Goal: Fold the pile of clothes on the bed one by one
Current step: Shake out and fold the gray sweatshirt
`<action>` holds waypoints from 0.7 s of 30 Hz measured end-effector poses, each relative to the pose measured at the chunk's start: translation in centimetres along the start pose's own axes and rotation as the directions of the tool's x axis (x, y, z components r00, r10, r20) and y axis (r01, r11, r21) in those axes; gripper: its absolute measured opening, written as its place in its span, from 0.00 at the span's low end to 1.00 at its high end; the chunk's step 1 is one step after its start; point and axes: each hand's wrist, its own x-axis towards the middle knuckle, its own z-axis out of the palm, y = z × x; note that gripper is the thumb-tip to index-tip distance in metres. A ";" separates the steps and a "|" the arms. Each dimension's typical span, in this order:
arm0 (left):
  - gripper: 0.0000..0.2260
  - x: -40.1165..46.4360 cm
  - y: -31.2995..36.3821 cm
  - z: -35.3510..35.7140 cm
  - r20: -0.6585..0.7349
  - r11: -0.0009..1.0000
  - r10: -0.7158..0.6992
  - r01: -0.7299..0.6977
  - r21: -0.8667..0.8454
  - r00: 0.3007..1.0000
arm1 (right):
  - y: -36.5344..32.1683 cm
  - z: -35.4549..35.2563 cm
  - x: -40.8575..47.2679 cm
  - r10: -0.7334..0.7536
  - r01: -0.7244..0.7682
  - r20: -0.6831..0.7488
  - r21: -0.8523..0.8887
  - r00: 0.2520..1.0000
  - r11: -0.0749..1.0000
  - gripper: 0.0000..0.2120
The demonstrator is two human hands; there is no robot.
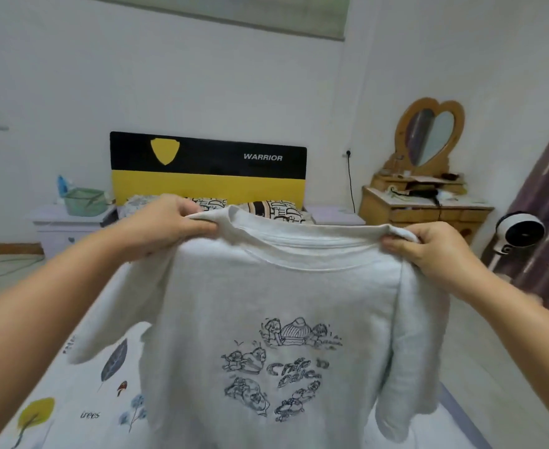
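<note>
Left hand point(169, 223) and right hand point(428, 251) each pinch a shoulder of the white t-shirt point(266, 319), hanging mid-frame over the bed point(72, 400). Keep shoulders level, lay it flat, smooth sleeves first.

shirt point(266, 303) over bed point(82, 393), maybe touching
</note>
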 end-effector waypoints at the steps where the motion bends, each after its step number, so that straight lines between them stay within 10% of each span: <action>1: 0.11 -0.4 0.1 -0.9 0.034 1.000 -0.015 0.014 0.027 0.999 | -0.4 -0.2 -0.6 0.018 -0.018 0.029 0.012 0.999 1.000 0.10; 11: 0.27 -5.1 2.6 -8.3 0.403 0.944 0.191 -0.055 -0.325 0.895 | -6.7 -5.0 -7.5 -0.001 -0.045 0.287 0.152 0.958 0.987 0.19; 15: 0.06 -5.3 4.2 -9.4 0.262 0.912 0.270 -0.159 -0.377 0.927 | -6.7 -7.3 -8.6 -0.026 -0.095 0.321 0.355 0.947 0.930 0.39; 21: 0.15 -4.3 3.7 -6.1 0.421 0.931 0.215 -0.055 -0.360 0.881 | -4.3 -7.0 -10.0 0.030 -0.179 0.356 0.393 0.934 0.902 0.37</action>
